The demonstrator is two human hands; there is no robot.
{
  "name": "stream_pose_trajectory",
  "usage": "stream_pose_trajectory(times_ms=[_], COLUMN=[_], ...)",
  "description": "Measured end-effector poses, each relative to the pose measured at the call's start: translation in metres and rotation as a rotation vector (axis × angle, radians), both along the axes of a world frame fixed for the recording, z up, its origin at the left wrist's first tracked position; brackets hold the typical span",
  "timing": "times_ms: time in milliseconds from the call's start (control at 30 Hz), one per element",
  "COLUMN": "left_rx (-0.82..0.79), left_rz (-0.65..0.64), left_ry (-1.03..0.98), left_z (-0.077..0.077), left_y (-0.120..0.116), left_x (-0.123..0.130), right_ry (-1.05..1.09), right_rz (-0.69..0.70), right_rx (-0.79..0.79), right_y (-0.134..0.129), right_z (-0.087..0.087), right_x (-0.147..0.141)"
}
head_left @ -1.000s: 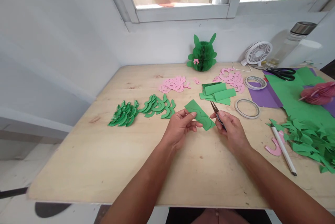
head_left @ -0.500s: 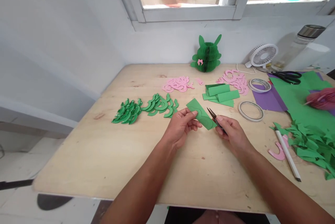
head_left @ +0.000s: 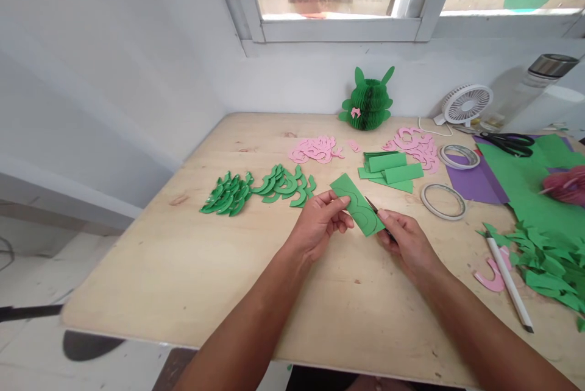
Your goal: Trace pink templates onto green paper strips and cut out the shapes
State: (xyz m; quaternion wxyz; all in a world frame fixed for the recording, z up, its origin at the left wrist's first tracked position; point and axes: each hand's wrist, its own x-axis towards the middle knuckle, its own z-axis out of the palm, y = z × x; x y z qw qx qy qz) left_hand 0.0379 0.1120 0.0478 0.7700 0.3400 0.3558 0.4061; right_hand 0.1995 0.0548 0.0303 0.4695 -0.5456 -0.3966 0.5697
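a person seated at a wooden table (head_left: 219, 281) holds a green paper strip (head_left: 361, 211) just above its surface, between the two hands, with curved pencil-dark outlines showing on its upper face. the left hand (head_left: 322, 220) pinches the strip's near edge, thumb on top and fingers beneath; the right hand (head_left: 406, 236) is wrapped around small dark scissors (head_left: 372, 205), whose pointed blades lie along the strip's right side. whether they have bitten into the paper cannot be told from this angle.

the step in hand looks to be trimming along the drawn curve. good work here would likely mean short snips just outside the line, the strip turned into the blades by the left hand while the right stays steady, and the left thumb shifted well off the path of the cut. a firm pinch should keep any layers from sliding.

curved green cutouts (head_left: 287, 184) lie to the left, useful for judging an even width; folded green strips (head_left: 395, 162) rest beyond the hands, near a tape roll (head_left: 443, 217).
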Motion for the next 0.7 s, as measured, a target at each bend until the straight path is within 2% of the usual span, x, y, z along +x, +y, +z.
stream_pose_trajectory(times_ms=[167,400,700], left_rx=[-0.021,-0.022,-0.016], left_rz=[0.06,0.114,0.156], left_ry=[-0.041,-0.046,-0.024], left_z=[0.0,0.001,-0.001], left_y=[0.001,0.002,0.002], left_x=[0.0,0.001,0.002], right_ry=[-0.037,-0.123,-0.297], right_rz=[-0.022,0.017,0.027], right_rx=[0.002,0.043,0.084], right_y=[0.0,-0.001,-0.002], right_z=[-0.003,-0.011,0.0], right_x=[0.0,0.002,-0.001])
